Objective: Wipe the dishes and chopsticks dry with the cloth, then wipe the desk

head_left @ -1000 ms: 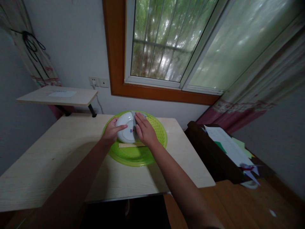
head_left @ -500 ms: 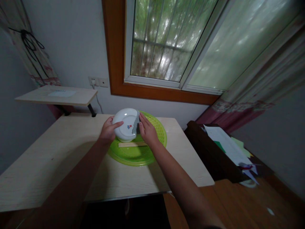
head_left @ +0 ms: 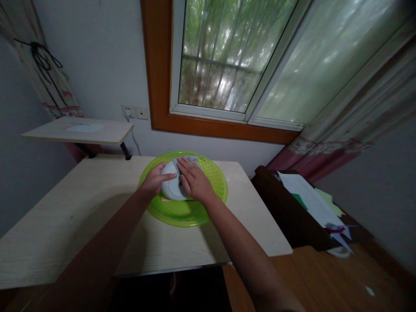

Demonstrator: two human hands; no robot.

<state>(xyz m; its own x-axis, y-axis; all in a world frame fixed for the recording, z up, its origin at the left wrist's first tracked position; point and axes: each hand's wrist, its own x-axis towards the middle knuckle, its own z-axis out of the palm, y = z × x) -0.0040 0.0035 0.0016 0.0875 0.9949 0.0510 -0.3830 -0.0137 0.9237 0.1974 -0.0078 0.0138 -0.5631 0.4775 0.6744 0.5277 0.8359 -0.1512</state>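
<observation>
A white bowl (head_left: 169, 184) is tilted over a round green basket-like tray (head_left: 182, 216). My left hand (head_left: 155, 180) grips the bowl's left side, thumb over the near face. My right hand (head_left: 196, 182) presses a grey cloth (head_left: 192, 159) against the bowl with its fingers stretched together; the palm hides much of the cloth. Beneath the bowl, the end of some light wooden chopsticks (head_left: 165, 199) shows on the tray, and the rest is covered.
The tray stands on a pale wooden table (head_left: 97, 221). A small raised shelf (head_left: 81, 130) with a paper is at the back left. On the right a dark box-like piece (head_left: 282, 212) carries papers (head_left: 308, 199). A window (head_left: 224, 56) is behind.
The bowl has come lower and slightly right, tilting so its printed mark is hidden. My right hand with the cloth has slid left across the bowl. The chopsticks are now mostly covered.
</observation>
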